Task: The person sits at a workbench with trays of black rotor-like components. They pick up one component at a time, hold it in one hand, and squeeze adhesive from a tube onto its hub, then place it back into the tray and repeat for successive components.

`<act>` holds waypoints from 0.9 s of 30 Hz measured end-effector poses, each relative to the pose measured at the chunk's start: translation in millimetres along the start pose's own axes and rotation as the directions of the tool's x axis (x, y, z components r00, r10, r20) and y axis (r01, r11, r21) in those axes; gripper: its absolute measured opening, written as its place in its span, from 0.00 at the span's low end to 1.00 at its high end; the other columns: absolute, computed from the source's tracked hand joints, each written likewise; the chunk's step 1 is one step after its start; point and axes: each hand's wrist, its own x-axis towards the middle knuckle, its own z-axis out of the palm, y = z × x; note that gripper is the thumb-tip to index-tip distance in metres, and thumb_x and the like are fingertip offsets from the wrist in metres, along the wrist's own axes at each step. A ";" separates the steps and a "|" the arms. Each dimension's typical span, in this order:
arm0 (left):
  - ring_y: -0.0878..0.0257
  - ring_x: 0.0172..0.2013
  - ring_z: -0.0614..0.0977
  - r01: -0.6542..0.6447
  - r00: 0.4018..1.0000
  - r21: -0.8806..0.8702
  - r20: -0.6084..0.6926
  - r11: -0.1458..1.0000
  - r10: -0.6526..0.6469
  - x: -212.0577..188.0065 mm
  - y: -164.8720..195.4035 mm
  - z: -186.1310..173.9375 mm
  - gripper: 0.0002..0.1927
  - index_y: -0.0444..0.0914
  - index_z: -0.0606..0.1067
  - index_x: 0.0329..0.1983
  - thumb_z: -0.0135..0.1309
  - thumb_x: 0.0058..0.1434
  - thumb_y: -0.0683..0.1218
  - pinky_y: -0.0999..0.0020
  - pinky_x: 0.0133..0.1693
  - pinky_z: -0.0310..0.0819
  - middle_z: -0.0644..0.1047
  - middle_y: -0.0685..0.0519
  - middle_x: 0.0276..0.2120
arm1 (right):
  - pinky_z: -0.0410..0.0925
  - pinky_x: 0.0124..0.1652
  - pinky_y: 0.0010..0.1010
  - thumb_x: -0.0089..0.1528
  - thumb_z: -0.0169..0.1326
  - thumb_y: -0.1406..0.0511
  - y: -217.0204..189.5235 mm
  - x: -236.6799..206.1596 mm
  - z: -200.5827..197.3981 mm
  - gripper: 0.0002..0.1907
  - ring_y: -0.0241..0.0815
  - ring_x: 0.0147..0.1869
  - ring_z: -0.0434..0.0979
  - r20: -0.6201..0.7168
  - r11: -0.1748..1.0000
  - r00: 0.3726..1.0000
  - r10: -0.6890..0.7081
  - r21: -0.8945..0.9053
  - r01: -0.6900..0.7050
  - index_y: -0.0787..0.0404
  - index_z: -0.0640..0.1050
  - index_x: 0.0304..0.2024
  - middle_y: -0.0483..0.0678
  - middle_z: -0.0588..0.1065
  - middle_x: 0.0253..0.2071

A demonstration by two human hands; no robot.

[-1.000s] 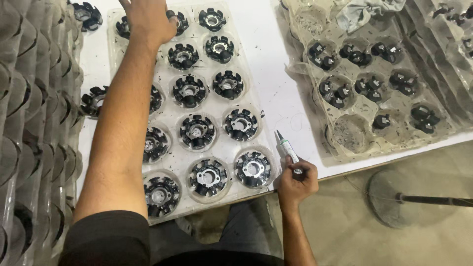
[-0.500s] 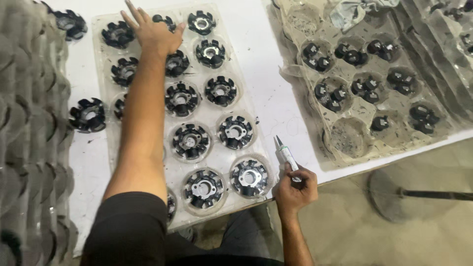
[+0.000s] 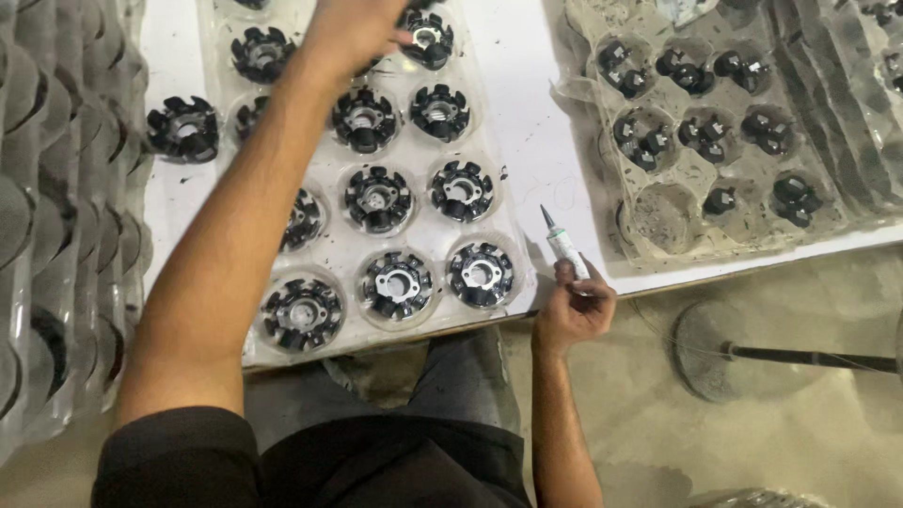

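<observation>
Nearby, a stack of clear empty trays (image 3: 47,235) lines the left edge of the white desk (image 3: 546,122), and a dusty moulded tray (image 3: 715,141) sits toward the right edge, its round cups holding small black parts, with one cup at its near left corner bare and grey. Below the near edge of the desk, a round metal base (image 3: 715,348) with a dark rod rests on the floor. The left forearm stretches across the clear blister tray (image 3: 513,273) and hides much of its left column of cups. That tray carries black ring-shaped parts (image 3: 481,274) with toothed rims and pale metal centres, one to a cup; one more black ring part (image 3: 183,128) lies loose on the desk, just beside the tray's left side. The left hand (image 3: 353,33) is at the far end of the tray, fingers bent over a part there, though whether it grips one I cannot tell. The right hand (image 3: 574,306) hovers at the near edge of the desk, clenched around a small white tube (image 3: 564,246) with a pointed grey nozzle aimed away from the body. Compared with half a second earlier, the view has slid so the tray's far rows leave the top of the picture, while the right hand keeps the tube in much the same spot.
</observation>
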 end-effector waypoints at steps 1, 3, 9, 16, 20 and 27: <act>0.63 0.45 0.86 0.003 1.000 -0.172 0.026 0.985 0.001 -29.4 17.8 5.2 0.26 0.38 0.75 0.58 0.60 0.68 0.60 0.67 0.44 0.85 0.81 0.49 0.49 | 0.77 0.46 0.30 0.65 0.61 0.78 -8.5 1.3 -1.4 0.15 0.43 0.46 0.81 -0.013 0.997 0.997 0.072 0.022 -0.072 0.63 0.67 0.38 0.55 0.77 0.44; 0.60 0.41 0.81 0.028 0.999 -0.236 0.037 0.971 -0.020 -96.1 50.9 9.6 0.26 0.35 0.73 0.55 0.65 0.63 0.56 0.66 0.42 0.84 0.78 0.43 0.46 | 0.78 0.46 0.32 0.65 0.61 0.79 -30.3 2.6 -4.8 0.16 0.44 0.44 0.81 -0.020 0.982 0.986 0.163 0.097 -0.161 0.62 0.66 0.39 0.55 0.77 0.42; 0.44 0.67 0.71 -0.052 0.997 -0.915 -0.025 0.399 0.071 -244.2 99.8 32.0 0.34 0.37 0.67 0.61 0.65 0.51 0.44 0.48 0.69 0.68 0.69 0.37 0.63 | 0.77 0.51 0.33 0.62 0.61 0.79 -113.4 -7.8 -23.1 0.18 0.43 0.51 0.80 0.243 0.929 0.936 0.253 0.211 -0.306 0.60 0.64 0.37 0.57 0.78 0.49; 0.40 0.66 0.72 -0.115 0.987 -0.990 -0.123 0.084 -0.100 -291.0 85.5 40.9 0.41 0.30 0.64 0.72 0.53 0.53 0.47 0.45 0.72 0.61 0.67 0.32 0.69 | 0.78 0.49 0.37 0.59 0.64 0.80 -174.0 -46.3 -16.5 0.21 0.49 0.51 0.81 0.392 0.992 0.915 0.098 0.033 -0.120 0.60 0.65 0.38 0.59 0.76 0.46; 0.43 0.57 0.77 -0.199 0.978 -0.918 -0.206 0.344 0.016 -314.2 95.3 45.3 0.28 0.28 0.68 0.64 0.53 0.69 0.52 0.48 0.63 0.69 0.71 0.32 0.59 | 0.77 0.43 0.37 0.54 0.66 0.79 -196.7 -55.2 -13.0 0.24 0.51 0.46 0.82 0.373 0.944 0.884 -0.281 -0.058 0.325 0.59 0.64 0.36 0.57 0.77 0.41; 0.52 0.57 0.77 -0.293 0.955 -0.671 -0.234 0.681 0.181 -335.6 126.5 46.9 0.20 0.29 0.72 0.56 0.54 0.73 0.51 0.58 0.62 0.71 0.77 0.33 0.55 | 0.79 0.41 0.43 0.50 0.61 0.82 -221.9 -50.2 -27.5 0.21 0.54 0.44 0.81 0.603 0.894 0.724 -0.336 -0.038 0.446 0.57 0.64 0.29 0.57 0.78 0.38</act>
